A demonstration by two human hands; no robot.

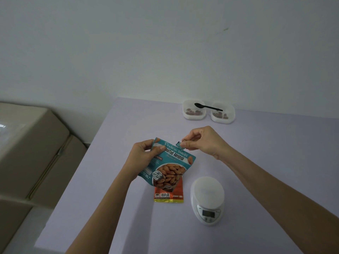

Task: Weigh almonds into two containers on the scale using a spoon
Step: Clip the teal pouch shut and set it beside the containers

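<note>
Almond packet (pixel 166 162) of teal foil, printed with nuts: hangs tilted above the middle of the lilac desk (pixel 110 180). Gripped at its upper left corner by the left hand (pixel 145 154), thumb across the front. Pinched at the torn top strip by the right hand (pixel 201 142), thumb and forefinger closed on it. Beneath, flat on the desk, an orange foil packet (pixel 170 194). Just right of that, toward the near edge, a white round digital scale (pixel 208 198). At the far edge, a white plastic container (pixel 193 118) beside a second white plastic container (pixel 222 121), a few almonds (pixel 192 112) in each, black plastic spoon (pixel 208 107) bridging both rims.
</note>
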